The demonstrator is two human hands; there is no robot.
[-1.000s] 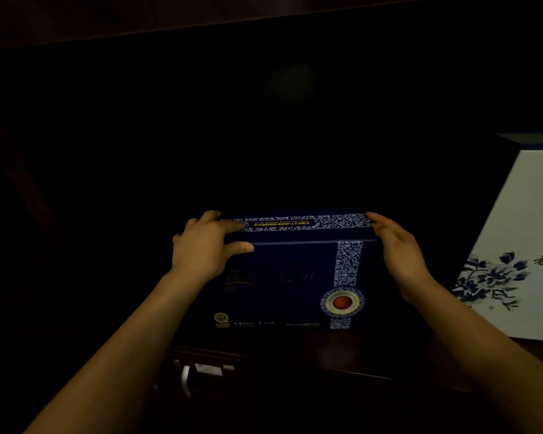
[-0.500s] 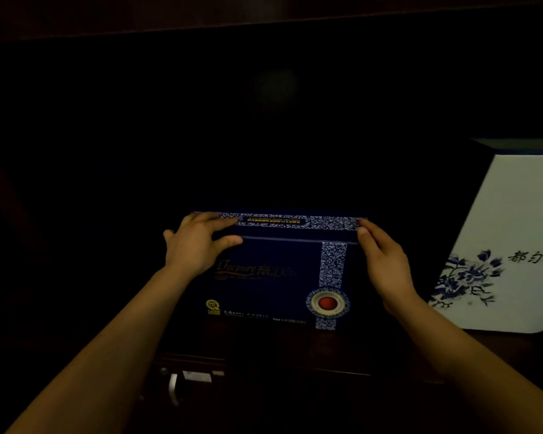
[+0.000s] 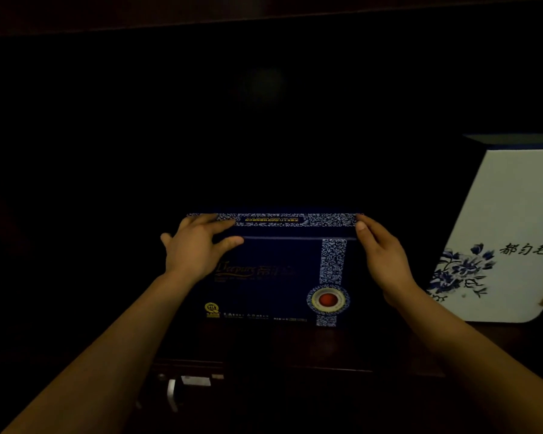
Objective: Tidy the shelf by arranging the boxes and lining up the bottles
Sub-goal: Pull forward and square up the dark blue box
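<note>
A dark blue box [image 3: 273, 277] with a white-blue patterned band and a red round seal stands upright on the dark shelf [image 3: 295, 343]. My left hand [image 3: 198, 245] grips its upper left corner, fingers over the top edge and thumb on the front. My right hand [image 3: 384, 258] holds the upper right corner from the side. To the right stands a taller white box [image 3: 511, 220] with blue painted flowers and dark characters, apart from the blue box. No bottles can be made out in the dark.
The shelf recess behind and to the left of the blue box is almost black. Below the shelf's front edge a cabinet front carries a pale metal handle [image 3: 171, 393].
The blue box, held by both hands, has shifted slightly left and back on the shelf, and its front lettering shows more. The white box appears closer to the middle of the view.
</note>
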